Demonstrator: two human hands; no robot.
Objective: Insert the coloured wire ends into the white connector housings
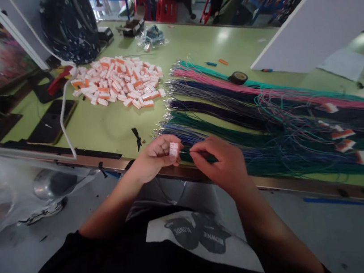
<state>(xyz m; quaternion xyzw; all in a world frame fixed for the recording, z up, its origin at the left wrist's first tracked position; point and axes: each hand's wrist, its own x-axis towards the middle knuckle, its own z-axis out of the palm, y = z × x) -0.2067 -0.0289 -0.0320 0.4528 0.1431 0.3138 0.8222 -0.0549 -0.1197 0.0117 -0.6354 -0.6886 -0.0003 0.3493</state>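
My left hand (158, 157) is closed around a white and orange connector housing (174, 149), near the table's front edge. Just to its right, my right hand (221, 160) pinches a thin dark wire whose metal tip points at the connector's orange side. Whether the tip is inside the housing I cannot tell. Beyond my hands lie long bundles of green wires (214, 125), pink wires (204, 77) and dark blue wires, their bare metal terminals toward the left. A large heap of similar connectors (116, 80) sits at the back left.
A roll of black tape (238, 77) rests by the pink wires. Wired connectors (342, 134) lie on the bundles at right. At left are a phone (53, 122), a white cable (62, 112) and a plastic bag (21, 177). A white panel (317, 13) stands at back right.
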